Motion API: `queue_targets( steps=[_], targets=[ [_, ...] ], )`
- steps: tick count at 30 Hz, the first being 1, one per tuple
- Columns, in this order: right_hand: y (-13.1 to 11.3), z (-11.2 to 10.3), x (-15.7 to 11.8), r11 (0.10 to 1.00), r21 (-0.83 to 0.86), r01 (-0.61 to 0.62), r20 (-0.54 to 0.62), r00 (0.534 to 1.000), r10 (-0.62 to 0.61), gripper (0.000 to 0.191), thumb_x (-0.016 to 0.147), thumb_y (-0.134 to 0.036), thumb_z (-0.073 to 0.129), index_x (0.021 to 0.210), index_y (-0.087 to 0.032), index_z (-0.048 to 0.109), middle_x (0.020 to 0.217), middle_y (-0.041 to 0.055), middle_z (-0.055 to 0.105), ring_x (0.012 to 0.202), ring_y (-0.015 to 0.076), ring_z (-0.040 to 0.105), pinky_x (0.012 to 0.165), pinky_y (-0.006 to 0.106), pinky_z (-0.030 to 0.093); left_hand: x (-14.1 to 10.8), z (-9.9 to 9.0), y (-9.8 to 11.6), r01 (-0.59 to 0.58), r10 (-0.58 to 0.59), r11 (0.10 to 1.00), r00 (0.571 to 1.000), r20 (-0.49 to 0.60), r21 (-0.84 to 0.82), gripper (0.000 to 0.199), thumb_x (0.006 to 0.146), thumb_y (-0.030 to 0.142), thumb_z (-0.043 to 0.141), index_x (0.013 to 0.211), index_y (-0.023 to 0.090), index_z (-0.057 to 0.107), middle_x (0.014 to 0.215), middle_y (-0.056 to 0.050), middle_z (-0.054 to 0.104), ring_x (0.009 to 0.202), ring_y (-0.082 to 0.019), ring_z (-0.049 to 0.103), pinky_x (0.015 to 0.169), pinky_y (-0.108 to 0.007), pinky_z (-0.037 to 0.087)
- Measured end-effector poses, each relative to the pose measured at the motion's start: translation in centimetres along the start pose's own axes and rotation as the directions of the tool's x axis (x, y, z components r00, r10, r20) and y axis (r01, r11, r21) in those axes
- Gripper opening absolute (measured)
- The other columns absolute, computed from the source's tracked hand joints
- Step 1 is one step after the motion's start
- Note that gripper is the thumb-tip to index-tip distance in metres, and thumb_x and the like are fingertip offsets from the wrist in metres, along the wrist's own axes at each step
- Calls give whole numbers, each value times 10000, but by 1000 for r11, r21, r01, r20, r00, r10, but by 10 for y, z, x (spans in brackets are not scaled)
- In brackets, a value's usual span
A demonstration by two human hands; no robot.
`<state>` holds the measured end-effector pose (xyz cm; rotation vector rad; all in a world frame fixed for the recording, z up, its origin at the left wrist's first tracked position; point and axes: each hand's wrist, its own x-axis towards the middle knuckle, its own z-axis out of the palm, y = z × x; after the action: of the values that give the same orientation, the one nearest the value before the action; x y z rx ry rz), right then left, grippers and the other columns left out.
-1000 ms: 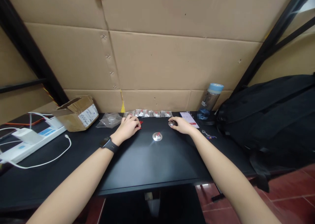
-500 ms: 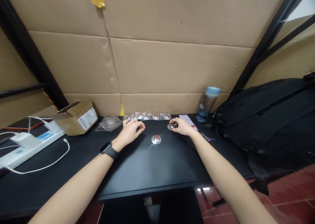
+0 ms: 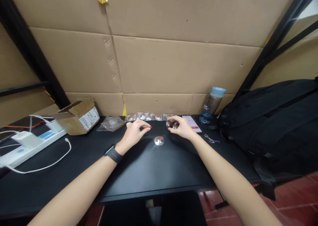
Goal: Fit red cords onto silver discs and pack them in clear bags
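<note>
The person has two hands at work above one black table (image 3: 149, 173). The left hand (image 3: 136, 132), wearing one dark watch (image 3: 113, 153), pinches one small red piece (image 3: 150, 127) between thumb and forefinger. The right hand (image 3: 180, 128) curls its thumb and fingers around one shiny metal object (image 3: 169, 123), partly hidden by them. One round metal disc (image 3: 159, 141) with a red tie on top lies flat between the hands, nearer the person and touched by neither. At least four clear packets (image 3: 142, 116) line the back edge, the rightmost partly covered by the right hand. Left of them lie one crumpled clear bag (image 3: 110, 123) and one opened cardboard box (image 3: 79, 117); to the right, one phone (image 3: 191, 123), one bottle (image 3: 213, 105), one keychain (image 3: 211, 139) and one black backpack (image 3: 270, 126).
</note>
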<state>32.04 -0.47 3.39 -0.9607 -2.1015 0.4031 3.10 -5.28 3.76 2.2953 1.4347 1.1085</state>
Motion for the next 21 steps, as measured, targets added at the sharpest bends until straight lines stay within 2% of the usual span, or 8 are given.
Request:
queue_targets(
  steps=[3,5,9,15,21],
  targets=[
    [-27,13,-3,993,99,69,-65,996,-63,477,750,-227,762,1214,-236,651,1161,59,726,974,206,696,800,325,538,0,4,4,24,-26,985,1000,-12,-169,193,904,404,661,924,251,777,1005,-27,783,948,-223,707,899,-359,506],
    [-44,22,-6,981,147,130,-74,990,-120,488,760,-219,760,1232,-246,640,1184,61,717,1009,213,693,810,332,550,-1,7,6,8,-13,967,1000,-17,-254,186,892,399,678,920,246,780,1016,-33,775,976,-228,704,935,-358,510],
    [-68,38,-11,963,204,178,-126,980,-154,484,774,-218,767,1238,-250,634,1155,64,719,1058,227,687,844,351,567,-2,10,10,-47,27,953,997,-70,-301,148,874,361,710,872,232,783,1074,-58,726,1033,-234,674,994,-382,487],
    [-74,45,-15,957,224,186,-139,978,-158,489,790,-210,771,1259,-263,641,1173,54,720,1054,221,687,864,360,579,-6,10,18,-77,66,974,996,-57,-212,107,897,311,693,873,245,773,1098,-55,682,1114,-248,616,1025,-422,459],
    [-72,43,-15,953,245,178,-138,979,-147,453,807,-244,777,1243,-252,655,1205,68,720,1089,232,687,857,362,594,-7,10,20,-71,55,966,996,-71,-247,96,892,302,703,867,232,764,1062,-52,661,1080,-233,622,1004,-391,470]
  ],
)
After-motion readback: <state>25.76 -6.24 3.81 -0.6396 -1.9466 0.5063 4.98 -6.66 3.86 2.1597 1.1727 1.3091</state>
